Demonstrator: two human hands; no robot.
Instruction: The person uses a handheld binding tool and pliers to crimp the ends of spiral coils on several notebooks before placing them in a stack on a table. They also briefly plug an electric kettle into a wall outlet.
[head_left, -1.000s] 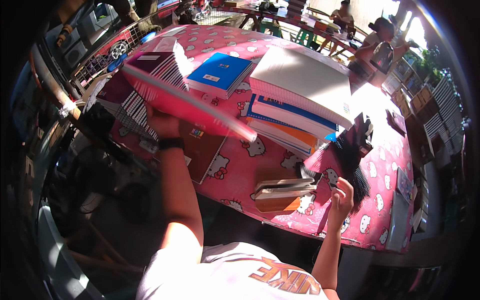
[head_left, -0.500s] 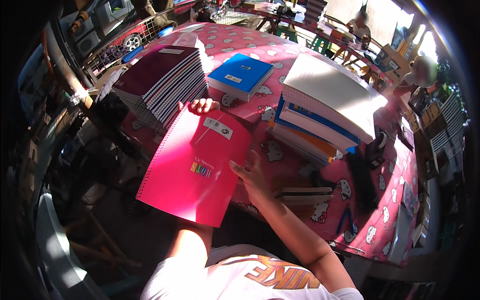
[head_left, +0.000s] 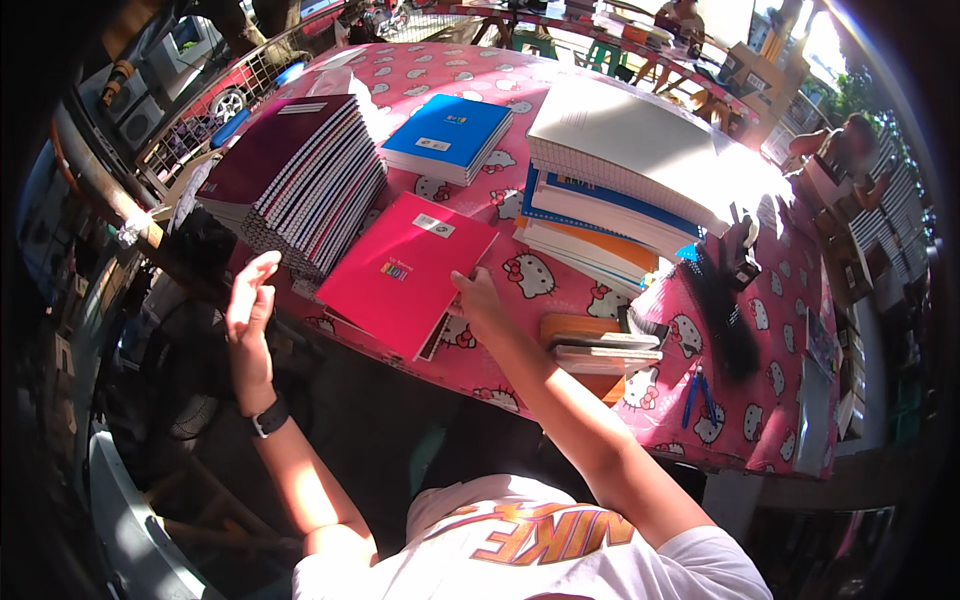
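Note:
A pink spiral notebook point(head_left: 395, 285) lies near the table's front edge, close to a tall stack of maroon spiral notebooks point(head_left: 285, 150). Its near corner shows a dark edge beneath. My right hand point(head_left: 477, 295) pinches the notebook's right edge, thumb on the cover. To the left, off the table's front edge, my left hand point(head_left: 250, 310) is raised with its fingers apart and nothing in it. A small pile of blue notebooks point(head_left: 450, 130) sits behind the pink one. To the right stands a mixed stack of notebooks with a white top point(head_left: 620, 150).
Wooden-looking blocks point(head_left: 600, 345) lie by my right forearm, beside blue pens point(head_left: 700, 395) and a long black item point(head_left: 735, 340). A pink patterned cloth point(head_left: 540, 310) covers the table. Beyond are a mesh fence point(head_left: 190, 130) and another person point(head_left: 850, 160) at the right.
The pink notebook has gone from being held up in both hands to lying on the table. My left hand has let go and moved left; my right hand still grips its edge.

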